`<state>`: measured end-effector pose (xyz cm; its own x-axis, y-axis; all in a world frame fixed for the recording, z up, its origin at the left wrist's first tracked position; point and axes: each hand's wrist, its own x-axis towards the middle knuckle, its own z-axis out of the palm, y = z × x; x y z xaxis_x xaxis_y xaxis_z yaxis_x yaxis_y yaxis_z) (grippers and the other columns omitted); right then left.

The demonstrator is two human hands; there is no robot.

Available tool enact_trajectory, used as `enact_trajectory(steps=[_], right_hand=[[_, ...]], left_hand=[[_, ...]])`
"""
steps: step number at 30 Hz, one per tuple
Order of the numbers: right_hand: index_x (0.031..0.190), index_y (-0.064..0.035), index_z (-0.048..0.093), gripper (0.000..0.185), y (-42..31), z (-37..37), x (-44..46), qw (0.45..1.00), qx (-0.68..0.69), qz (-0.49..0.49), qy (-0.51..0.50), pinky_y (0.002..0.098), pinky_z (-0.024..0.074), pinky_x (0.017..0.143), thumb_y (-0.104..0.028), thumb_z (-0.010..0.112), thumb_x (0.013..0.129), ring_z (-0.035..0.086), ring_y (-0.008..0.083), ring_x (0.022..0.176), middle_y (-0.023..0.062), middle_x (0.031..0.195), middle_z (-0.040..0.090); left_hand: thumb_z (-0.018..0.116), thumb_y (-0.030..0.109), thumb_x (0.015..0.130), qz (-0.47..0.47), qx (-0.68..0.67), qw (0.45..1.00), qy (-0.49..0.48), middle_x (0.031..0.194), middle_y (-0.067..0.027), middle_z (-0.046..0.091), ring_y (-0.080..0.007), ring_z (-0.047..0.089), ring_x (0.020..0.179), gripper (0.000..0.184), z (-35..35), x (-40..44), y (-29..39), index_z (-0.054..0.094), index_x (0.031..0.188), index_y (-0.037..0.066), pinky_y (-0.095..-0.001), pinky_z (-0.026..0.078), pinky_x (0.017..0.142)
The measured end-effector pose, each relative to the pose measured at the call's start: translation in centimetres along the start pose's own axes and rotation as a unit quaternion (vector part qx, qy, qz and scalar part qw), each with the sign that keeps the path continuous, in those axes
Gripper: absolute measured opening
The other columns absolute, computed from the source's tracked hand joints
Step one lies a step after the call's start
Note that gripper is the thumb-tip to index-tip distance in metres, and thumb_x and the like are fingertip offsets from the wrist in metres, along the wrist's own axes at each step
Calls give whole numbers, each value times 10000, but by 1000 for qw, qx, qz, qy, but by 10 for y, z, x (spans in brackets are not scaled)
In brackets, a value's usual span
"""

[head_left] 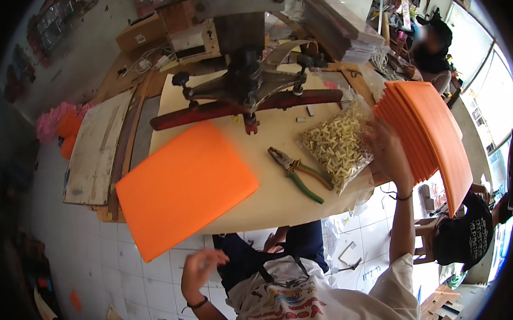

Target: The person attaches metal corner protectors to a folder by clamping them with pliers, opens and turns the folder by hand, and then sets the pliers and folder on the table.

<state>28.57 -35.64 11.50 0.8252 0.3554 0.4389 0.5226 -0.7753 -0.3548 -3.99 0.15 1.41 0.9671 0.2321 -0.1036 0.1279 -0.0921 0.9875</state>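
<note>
A bright orange sheet or folder (186,191) lies at an angle on the tan-covered table, its near corner past the front edge. My left hand (203,269) is below that edge, apart from the sheet, fingers loosely spread and holding nothing. My right hand (387,151) reaches between a clear bag of small brass-coloured pieces (340,143) and a stack of orange folders (426,130). Its fingers look apart but are slightly blurred; whether they touch the stack or bag is unclear. Green-handled pliers (301,174) rest open beside the bag.
A press-like machine with a dark head (245,79) and long red bar (213,113) stands over the table's back. Behind are a cardboard box (140,36) and wrapped stacks (342,29). A worn board (99,147) lies left. Other people (436,50) are on the right.
</note>
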Motion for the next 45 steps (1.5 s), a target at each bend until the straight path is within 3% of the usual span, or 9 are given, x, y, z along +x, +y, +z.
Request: enact_trajectory(steps=[3,5,7,14,19,21,23,32,45], right_hand=[[1139,-3,644,244,-32,-63,21,999,6,-24,46,372,495,903,-133,599,938,637,314,1046,161,1163,651],[1155,-13,647,247,-17,-96,48,988,-63,-49,133,373,493,903,-97,599,929,641,268,1052,127,1145,676],[1154,-12,648,244,15,-119,92,984,-49,-29,169,352,518,858,-73,594,924,673,263,951,118,1103,689],[1038,-8,690,191,154,-45,312,893,-418,-107,-128,355,566,754,-107,556,944,702,226,810,119,986,719],[1075,-179,759,365,174,29,319,879,-250,236,-330,497,537,872,-366,761,762,685,312,1024,86,1183,699],[1162,-208,726,445,198,65,322,862,-348,213,-301,509,518,914,-422,763,773,647,306,1112,75,1273,657],[1224,-112,685,670,233,94,329,825,-291,350,-334,527,492,971,-446,862,670,580,337,1213,130,1268,648],[1292,-110,632,479,204,102,262,819,-251,474,-205,557,432,982,-327,643,866,559,301,1252,115,1349,596],[1188,-54,668,301,147,95,288,788,-544,274,-87,543,411,800,-161,493,967,578,367,1086,157,1216,578]], left_hand=[[698,191,881,151,-113,919,-345,937,-140,686,-273,660,778,187,-14,-12,24,674,956,22,-376,517,755],[551,201,990,438,-229,694,-523,1008,-170,668,-333,629,883,194,-11,-5,56,737,949,165,-470,504,794],[470,241,1002,593,-187,579,-527,1158,-21,662,-224,629,980,267,-18,-17,72,689,1154,245,-423,475,898],[476,231,1000,561,33,753,-343,1120,-23,651,-221,623,950,251,-16,13,74,687,1137,224,-414,469,867],[481,224,999,539,67,786,-294,1092,-25,644,-218,618,929,241,-19,20,73,685,1125,208,-407,465,845],[483,221,999,537,73,791,-283,1081,-26,641,-217,616,921,237,-23,22,72,685,1121,202,-404,463,836],[485,219,998,532,73,796,-279,1070,-27,638,-216,615,912,233,-28,22,72,684,1116,196,-402,461,827],[493,206,996,530,44,800,-277,1020,-30,625,-211,606,874,216,-47,27,69,681,1094,168,-390,454,787],[505,188,992,549,36,780,-300,948,-35,606,-204,595,819,195,-56,27,68,677,1063,129,-373,443,729]])
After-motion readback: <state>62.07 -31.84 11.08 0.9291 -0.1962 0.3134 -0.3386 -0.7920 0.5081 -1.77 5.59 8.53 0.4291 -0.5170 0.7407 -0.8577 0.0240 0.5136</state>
